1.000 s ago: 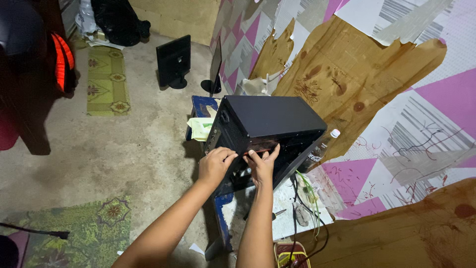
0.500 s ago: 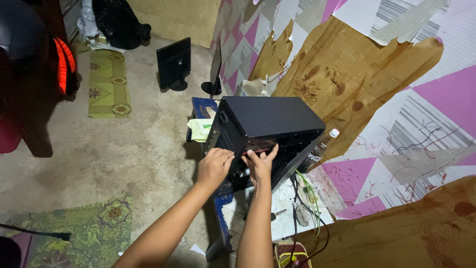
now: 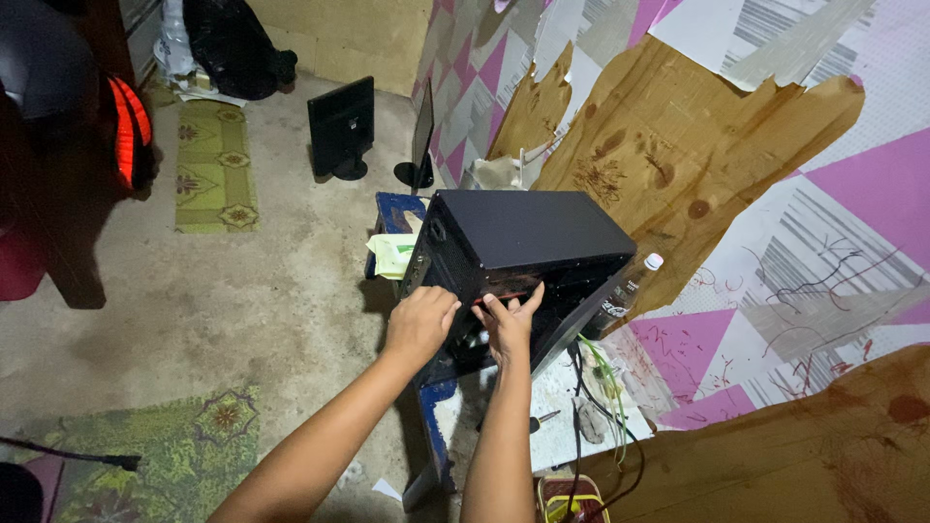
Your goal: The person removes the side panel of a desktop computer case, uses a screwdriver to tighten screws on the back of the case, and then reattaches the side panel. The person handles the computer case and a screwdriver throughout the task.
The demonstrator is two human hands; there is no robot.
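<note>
A black computer tower case (image 3: 523, 232) stands on a small blue-framed table (image 3: 434, 426) against the wall. Its near side is open and dark inside. My left hand (image 3: 418, 324) rests with curled fingers on the case's near lower edge. My right hand (image 3: 509, 320) reaches into the opening beside it, fingers pinched around a thin red piece (image 3: 499, 298), possibly a cable; what lies deeper inside is hidden in shadow.
Two black monitors (image 3: 341, 126) stand on the concrete floor behind the case. A clear plastic bottle (image 3: 625, 291) leans by the wall. Cables (image 3: 605, 387) hang off the table's white top. Green mats (image 3: 213, 165) lie on the floor. A dark bench sits at the left.
Both hands stay at the case opening with only slight finger shifts. The view has barely moved.
</note>
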